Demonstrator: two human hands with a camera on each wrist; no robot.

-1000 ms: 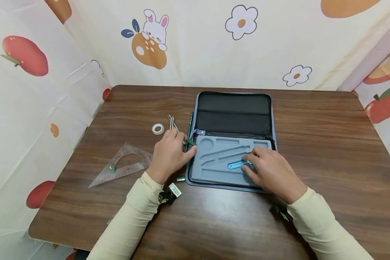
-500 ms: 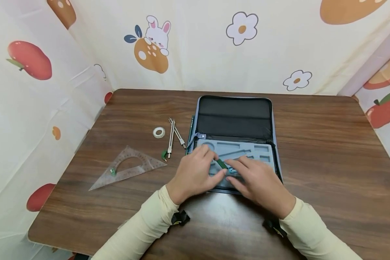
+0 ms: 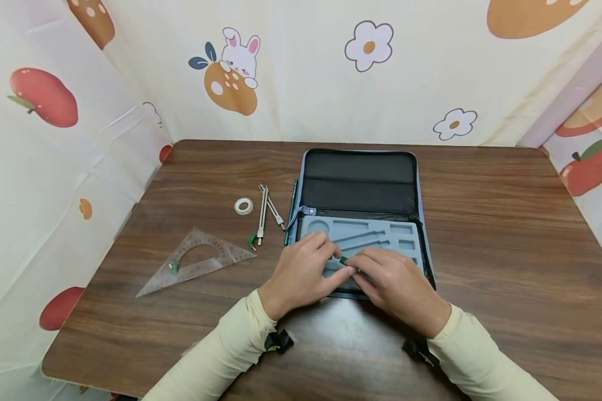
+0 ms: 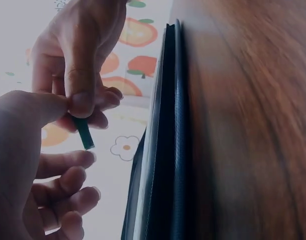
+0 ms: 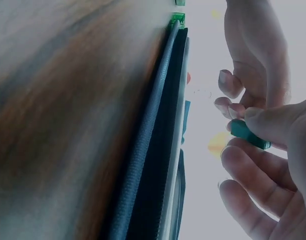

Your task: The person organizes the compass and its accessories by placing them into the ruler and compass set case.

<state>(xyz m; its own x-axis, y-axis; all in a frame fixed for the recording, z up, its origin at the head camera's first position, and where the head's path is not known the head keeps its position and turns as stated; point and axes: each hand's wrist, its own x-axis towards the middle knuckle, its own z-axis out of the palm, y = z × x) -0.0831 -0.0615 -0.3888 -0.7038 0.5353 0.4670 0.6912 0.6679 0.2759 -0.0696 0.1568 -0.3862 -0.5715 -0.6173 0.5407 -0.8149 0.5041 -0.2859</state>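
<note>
My right hand (image 3: pixel 398 287) pinches a small green oblong piece (image 5: pixel 248 134) between thumb and index finger, above the moulded grey-blue tray (image 3: pixel 402 229). The left hand (image 3: pixel 298 273) is close against it from the left. In the left wrist view its thumb meets the right thumb, and its index fingertip lies just below the green piece's lower end, the fingers loosely bent. I cannot make out whether that fingertip touches. The tray fills the lower half of an open zip case (image 3: pixel 358 167) with a black lining. Both hands hide the tray's front middle, where a blue tool lay.
Left of the case lie a metal compass (image 3: pixel 263 214), a second metal drawing tool (image 3: pixel 275 210), a roll of white tape (image 3: pixel 243 206), a small green part (image 3: pixel 252 240) and a clear set square (image 3: pixel 180 273). Dark green pencils (image 3: pixel 292 209) lie along the case's left edge.
The left hand has moved right from the case's left edge, carrying the green piece over the tray. The right hand has left the blue tool and now pinches the green piece.
</note>
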